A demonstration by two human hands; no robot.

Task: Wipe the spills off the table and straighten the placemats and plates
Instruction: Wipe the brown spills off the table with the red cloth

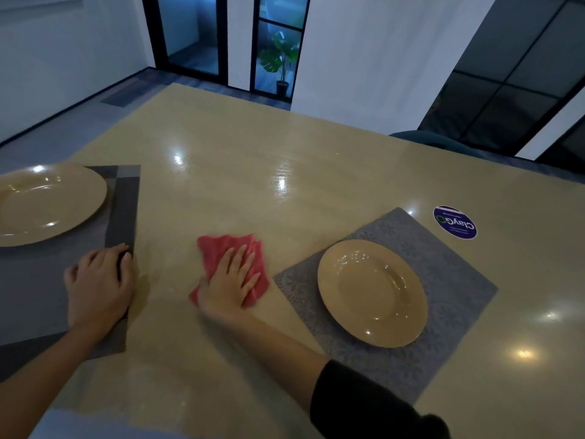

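At far left, a tan plate (47, 204) sits on a dark striped placemat (123, 217), overlapping its far left portion. The left hand (99, 282) rests on that placemat's right edge, fingers together and lightly curved over the border. Centre: the right hand (232, 280) lies flat, fingers spread, pressing a crumpled red cloth (221, 248) onto the beige tabletop (253, 172) between the two settings. To the right, a grey patterned placemat (443, 280) lies rotated, corner toward the cloth, carrying a second tan plate (372, 293) near its middle. A round purple sticker (455, 222) sits on the tabletop beyond its far corner.
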